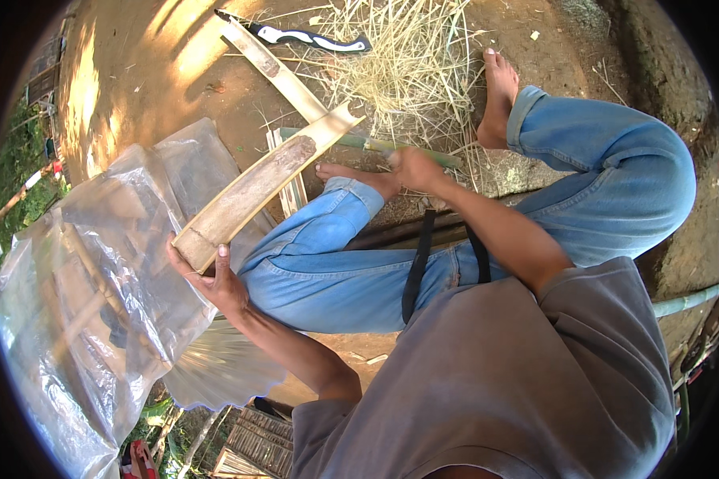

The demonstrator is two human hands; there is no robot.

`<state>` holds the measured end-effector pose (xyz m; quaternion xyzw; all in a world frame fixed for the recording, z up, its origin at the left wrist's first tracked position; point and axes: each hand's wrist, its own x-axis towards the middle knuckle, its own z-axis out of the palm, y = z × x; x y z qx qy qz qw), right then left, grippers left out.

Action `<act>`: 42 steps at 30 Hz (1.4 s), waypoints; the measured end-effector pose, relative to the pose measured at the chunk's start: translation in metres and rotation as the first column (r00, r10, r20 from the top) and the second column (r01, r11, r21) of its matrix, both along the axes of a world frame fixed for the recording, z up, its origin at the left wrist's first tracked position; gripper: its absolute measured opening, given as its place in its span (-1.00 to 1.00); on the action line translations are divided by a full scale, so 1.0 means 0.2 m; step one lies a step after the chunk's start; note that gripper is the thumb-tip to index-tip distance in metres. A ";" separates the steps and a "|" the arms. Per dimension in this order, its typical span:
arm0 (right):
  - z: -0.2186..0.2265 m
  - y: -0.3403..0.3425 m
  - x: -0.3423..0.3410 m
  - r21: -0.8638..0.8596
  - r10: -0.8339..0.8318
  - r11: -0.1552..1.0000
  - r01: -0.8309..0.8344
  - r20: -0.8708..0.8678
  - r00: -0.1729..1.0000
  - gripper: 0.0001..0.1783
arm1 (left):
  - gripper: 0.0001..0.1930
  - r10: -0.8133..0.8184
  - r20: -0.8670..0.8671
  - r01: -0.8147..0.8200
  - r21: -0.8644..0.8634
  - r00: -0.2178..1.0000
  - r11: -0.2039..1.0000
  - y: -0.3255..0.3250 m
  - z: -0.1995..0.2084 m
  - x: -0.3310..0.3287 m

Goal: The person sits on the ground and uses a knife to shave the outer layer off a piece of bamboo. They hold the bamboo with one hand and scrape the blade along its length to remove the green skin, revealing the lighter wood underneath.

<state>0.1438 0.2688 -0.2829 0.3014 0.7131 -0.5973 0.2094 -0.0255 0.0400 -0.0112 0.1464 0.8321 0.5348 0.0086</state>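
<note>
My left hand (212, 278) grips the near end of a split bamboo half (252, 184), thumb on its inner face. The piece slants away to the right, hollow side up, with a brown patch inside. My right hand (418, 170) is closed beside my foot, above a green bamboo length (347, 140) on the ground. What it holds is mostly hidden; a thin greyish part shows at the fingers. Past the far end of the held half lies a second split bamboo piece (272, 72), partly covered by it.
A saw with a black and white handle (315, 39) lies at the far side. Beside it spreads a heap of pale shavings (399, 68). Thin slats (291, 180) lie under the held bamboo. Clear plastic sheeting (104, 271) covers things on the left. My bent legs (599, 172) flank the work.
</note>
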 end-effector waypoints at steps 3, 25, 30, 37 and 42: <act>-0.06 0.13 0.04 0.105 0.061 0.992 -0.076 0.138 0.988 -0.71 | -0.09 -0.011 -0.045 0.009 -0.043 0.999 0.999 -0.03 -0.02 0.00; 0.19 -0.04 0.05 0.135 0.041 0.991 -0.002 -0.285 0.958 -0.78 | -0.19 -0.042 0.059 0.050 -0.151 0.997 0.987 -0.13 0.02 0.03; 0.40 -0.09 0.02 0.115 0.100 0.991 -0.064 -0.344 0.934 -0.82 | -0.19 -0.028 0.074 0.037 -0.133 0.997 0.990 -0.14 0.02 0.04; 0.34 -0.05 -0.01 0.050 0.114 0.993 -0.105 -0.240 0.964 -0.81 | -0.20 0.012 0.110 0.003 -0.127 0.994 0.992 -0.10 0.03 0.05; 0.14 0.02 0.01 0.045 -0.050 0.998 0.053 -0.063 0.997 -0.87 | -0.19 0.007 0.074 0.003 -0.135 0.997 0.991 -0.10 0.03 0.03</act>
